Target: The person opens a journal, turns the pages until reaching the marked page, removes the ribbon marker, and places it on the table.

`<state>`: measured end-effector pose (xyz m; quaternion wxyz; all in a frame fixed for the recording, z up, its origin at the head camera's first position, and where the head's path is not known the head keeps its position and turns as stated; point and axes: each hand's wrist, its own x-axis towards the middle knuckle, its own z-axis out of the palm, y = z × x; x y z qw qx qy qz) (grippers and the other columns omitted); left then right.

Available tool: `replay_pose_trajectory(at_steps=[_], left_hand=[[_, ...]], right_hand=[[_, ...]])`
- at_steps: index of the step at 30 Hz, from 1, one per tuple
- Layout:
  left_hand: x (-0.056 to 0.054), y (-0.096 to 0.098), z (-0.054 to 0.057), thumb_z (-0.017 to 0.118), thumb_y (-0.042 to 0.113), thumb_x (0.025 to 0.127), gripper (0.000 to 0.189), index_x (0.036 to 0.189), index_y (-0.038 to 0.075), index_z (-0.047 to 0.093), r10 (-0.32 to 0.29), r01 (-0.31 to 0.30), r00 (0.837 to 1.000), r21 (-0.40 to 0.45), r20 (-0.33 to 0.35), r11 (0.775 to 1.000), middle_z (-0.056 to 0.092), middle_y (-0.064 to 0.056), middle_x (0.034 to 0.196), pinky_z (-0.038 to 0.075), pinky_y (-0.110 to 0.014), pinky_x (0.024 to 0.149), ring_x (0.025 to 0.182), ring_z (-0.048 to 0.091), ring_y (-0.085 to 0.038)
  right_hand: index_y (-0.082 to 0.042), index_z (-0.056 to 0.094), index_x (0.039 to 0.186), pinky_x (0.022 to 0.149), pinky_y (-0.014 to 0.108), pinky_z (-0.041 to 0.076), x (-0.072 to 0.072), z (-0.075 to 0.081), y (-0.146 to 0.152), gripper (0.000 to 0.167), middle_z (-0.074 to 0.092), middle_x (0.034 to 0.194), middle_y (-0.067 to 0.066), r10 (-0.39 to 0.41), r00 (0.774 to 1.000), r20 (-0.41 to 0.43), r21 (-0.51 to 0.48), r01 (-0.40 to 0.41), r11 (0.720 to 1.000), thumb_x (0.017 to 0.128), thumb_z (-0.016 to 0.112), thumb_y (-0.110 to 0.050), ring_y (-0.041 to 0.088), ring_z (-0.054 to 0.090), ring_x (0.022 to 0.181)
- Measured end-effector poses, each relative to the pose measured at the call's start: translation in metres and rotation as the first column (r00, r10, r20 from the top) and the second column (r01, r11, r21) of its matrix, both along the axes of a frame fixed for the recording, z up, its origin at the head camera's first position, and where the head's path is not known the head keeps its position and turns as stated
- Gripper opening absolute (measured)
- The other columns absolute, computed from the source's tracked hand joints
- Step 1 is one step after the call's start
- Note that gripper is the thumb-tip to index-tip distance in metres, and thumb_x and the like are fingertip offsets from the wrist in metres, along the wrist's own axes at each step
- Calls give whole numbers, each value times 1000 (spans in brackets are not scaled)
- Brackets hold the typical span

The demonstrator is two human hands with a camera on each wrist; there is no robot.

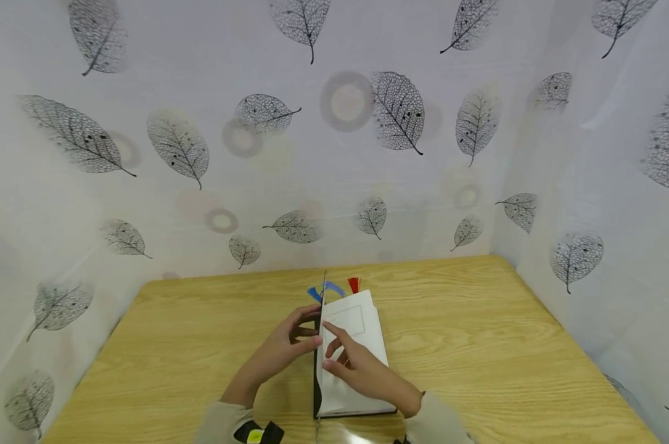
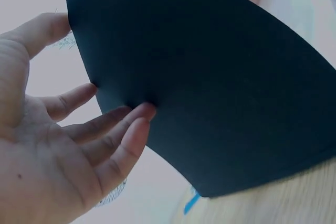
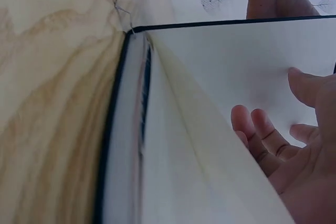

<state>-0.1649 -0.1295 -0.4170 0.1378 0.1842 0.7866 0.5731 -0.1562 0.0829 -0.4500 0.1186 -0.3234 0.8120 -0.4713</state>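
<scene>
A book with a dark cover and white pages (image 1: 362,370) lies on the table, its front cover (image 2: 220,87) standing up nearly vertical. My left hand (image 1: 287,345) holds that cover by its free edge; the thumb is at the edge and several fingertips press its dark outer face. From the other side, my right hand (image 1: 362,367) reaches over the pages. Its index finger and thumb touch the cover's white inner face (image 3: 220,56), while the other fingers are bent and hold nothing. One page (image 3: 210,145) is lifted at a slant below the right hand.
A blue tassel (image 1: 314,294) with a ribbon and a red tassel (image 1: 354,284) stick out past the book's far end. The wood-grain table (image 1: 478,345) is bounded by a pale curtain (image 1: 334,154) with leaf prints at the back and sides.
</scene>
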Motion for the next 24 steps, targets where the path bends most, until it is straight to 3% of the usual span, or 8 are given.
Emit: replay_pose_trajectory(at_steps=[6,15,18,21,24], left_hand=[[4,-19,0,58,23,97,61,150,13,30,-8,8,1000,49,1,999,37,-24,149,49,-45,96,124,52,-39],[10,-49,1,60,17,95,66,150,8,25,7,-5,1000,82,-14,997,37,-31,145,51,-33,91,121,53,-38],[11,-59,-1,60,15,94,68,151,9,24,17,-16,1000,80,-14,997,37,-32,145,51,-29,89,118,57,-28],[12,-68,-3,61,14,94,69,152,10,23,29,-29,1000,61,-9,998,36,-32,146,51,-26,88,113,58,-11],[14,-77,-5,61,13,93,69,151,9,24,47,-47,999,37,-10,998,36,-32,146,50,-24,88,111,57,-6]], right_hand=[[-13,23,152,64,19,48,2,-9,-12,64,58,105,3,8,999,37,11,-9,1000,99,53,-31,-1,55,70],[-16,33,150,59,16,44,4,-18,-22,69,61,104,1,-49,999,-18,109,51,993,92,63,-37,-5,48,66],[-16,35,149,59,16,42,3,-20,-24,69,61,104,-1,-57,998,-40,144,62,988,90,64,-39,-5,48,66],[-17,37,148,59,16,42,2,-21,-27,69,61,103,-4,-61,996,-60,181,71,981,89,65,-41,-5,47,66],[-18,39,146,59,16,41,1,-23,-31,68,61,101,-6,-76,995,-70,214,90,973,88,66,-42,-5,47,67]])
